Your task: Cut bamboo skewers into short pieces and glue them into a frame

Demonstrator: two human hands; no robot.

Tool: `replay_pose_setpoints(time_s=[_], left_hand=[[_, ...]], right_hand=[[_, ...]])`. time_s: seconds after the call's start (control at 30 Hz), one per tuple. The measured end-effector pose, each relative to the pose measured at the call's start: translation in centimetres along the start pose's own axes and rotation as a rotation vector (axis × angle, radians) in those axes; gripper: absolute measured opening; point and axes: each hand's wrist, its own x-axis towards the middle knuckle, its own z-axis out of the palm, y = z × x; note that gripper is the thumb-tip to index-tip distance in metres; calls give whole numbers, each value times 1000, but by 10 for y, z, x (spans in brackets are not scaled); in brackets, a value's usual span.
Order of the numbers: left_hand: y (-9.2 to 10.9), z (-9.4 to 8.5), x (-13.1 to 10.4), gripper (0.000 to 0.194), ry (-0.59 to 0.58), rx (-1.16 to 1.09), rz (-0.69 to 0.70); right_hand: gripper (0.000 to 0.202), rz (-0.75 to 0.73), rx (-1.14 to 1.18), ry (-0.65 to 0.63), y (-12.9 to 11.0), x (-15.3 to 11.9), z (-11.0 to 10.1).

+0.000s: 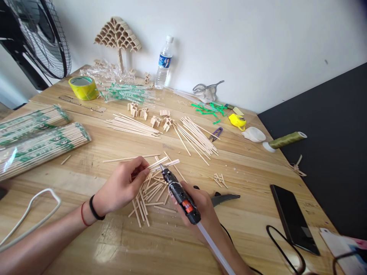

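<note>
My left hand (122,185) is closed in a pinch on short wooden sticks (157,163), whose free ends point right. My right hand (199,202) grips a black hot glue gun (177,191) with a clear glue stick (213,244) coming out of its back. The gun's nozzle is at the held sticks; whether it touches them I cannot tell. Under both hands lies a loose pile of cut wooden sticks (155,189). Knife-like dark blade (226,199) shows beyond my right hand, its other end hidden.
Long sticks (197,137) and small glued stick pieces (155,121) lie farther back. Packaged sticks (46,147) are at left, a phone (294,217) at right. Behind stand a stick-built tree (117,34), a water bottle (164,65), yellow tape (83,88) and a fan (43,34).
</note>
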Motion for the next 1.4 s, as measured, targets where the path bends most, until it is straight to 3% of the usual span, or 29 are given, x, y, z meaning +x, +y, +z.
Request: replay_pose_setpoints(time_s=[0.33,0.8,1.17,1.4], left_hand=[[1,1,0,24,-11,-10,11],[-1,1,-1,24,-14,-4,16],[1,0,-1,24,-17,-5,14],[2,0,-1,25,-22,-8,6]], right_hand=[[17,-25,2,-23,-6,2,0],[8,48,-78,112,-9,2,-2],[17,40,-6,-8,-1,-1,0],[15,8,-37,32,-3,2,0]])
